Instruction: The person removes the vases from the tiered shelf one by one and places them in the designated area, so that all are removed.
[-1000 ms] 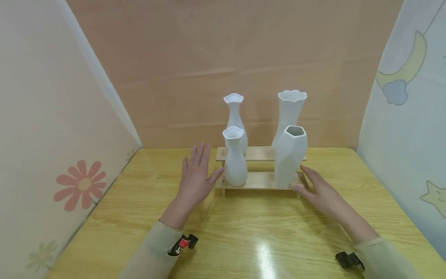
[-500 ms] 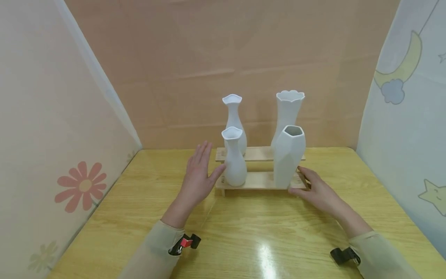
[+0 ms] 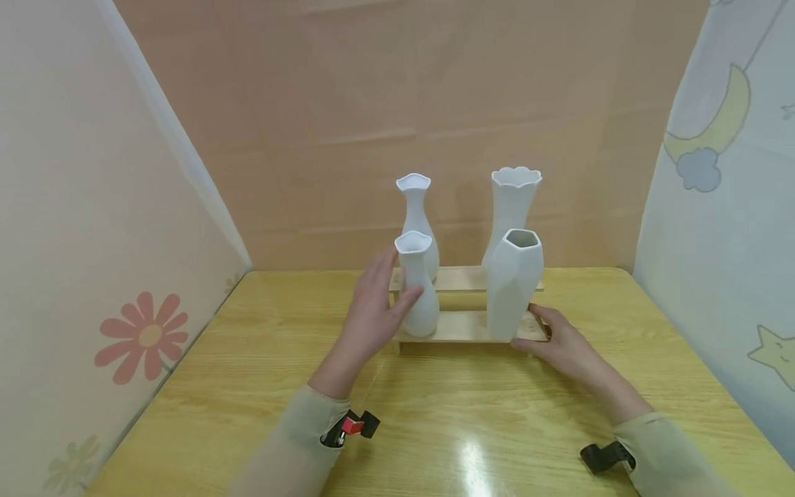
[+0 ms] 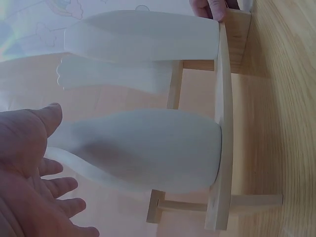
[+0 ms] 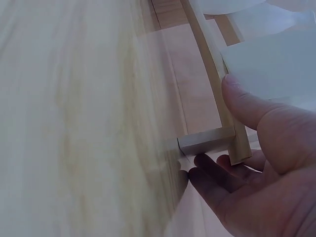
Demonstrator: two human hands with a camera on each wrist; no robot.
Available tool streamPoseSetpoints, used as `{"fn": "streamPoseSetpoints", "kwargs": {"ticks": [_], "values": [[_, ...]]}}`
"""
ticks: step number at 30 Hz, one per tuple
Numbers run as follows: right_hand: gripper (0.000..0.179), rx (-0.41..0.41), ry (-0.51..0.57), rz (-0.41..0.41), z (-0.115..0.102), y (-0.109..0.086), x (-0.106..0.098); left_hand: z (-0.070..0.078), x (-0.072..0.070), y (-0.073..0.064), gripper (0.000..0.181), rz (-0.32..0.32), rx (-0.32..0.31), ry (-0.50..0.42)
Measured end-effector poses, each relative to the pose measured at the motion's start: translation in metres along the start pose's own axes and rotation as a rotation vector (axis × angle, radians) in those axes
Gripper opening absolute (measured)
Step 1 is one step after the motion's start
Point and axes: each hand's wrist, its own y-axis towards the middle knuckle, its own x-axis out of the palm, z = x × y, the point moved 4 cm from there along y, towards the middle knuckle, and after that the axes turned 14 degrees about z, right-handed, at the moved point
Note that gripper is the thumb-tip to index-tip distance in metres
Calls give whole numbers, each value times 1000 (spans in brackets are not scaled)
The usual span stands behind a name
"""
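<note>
A two-step wooden stand carries several white vases. On its lower step stand a slim wavy-rimmed vase at the left and a faceted vase at the right. My left hand is around the slim vase's neck side, thumb in front and fingers to the left and behind; in the left wrist view the fingers look loosely spread, and contact is unclear. With my right hand I grip the stand's right end; the thumb presses the shelf's front edge and the fingers curl round the end, near the leg.
Behind, on the upper step, are another slim vase and a scalloped-rim vase. The stand sits near the back of a wood-grain table. A tan backdrop rises behind, with patterned cloths on both sides.
My left hand has moved right, from beside the front slim vase to around its neck, with the thumb now in front. My right hand has closed further onto the stand's end. The vases stay put.
</note>
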Motion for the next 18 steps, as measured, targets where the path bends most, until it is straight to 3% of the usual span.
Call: {"fn": "streamPoseSetpoints", "kwargs": {"ticks": [4,11,18], "values": [[100,48,-31,10,4,-2,-2,2,5,4,79,3,-12,-37],[104,56,-72,23,5,0,-7,4,12,6,75,16,-79,-69],[103,70,-68,31,5,-1,-7,4,18,7,67,27,-100,-103]]}}
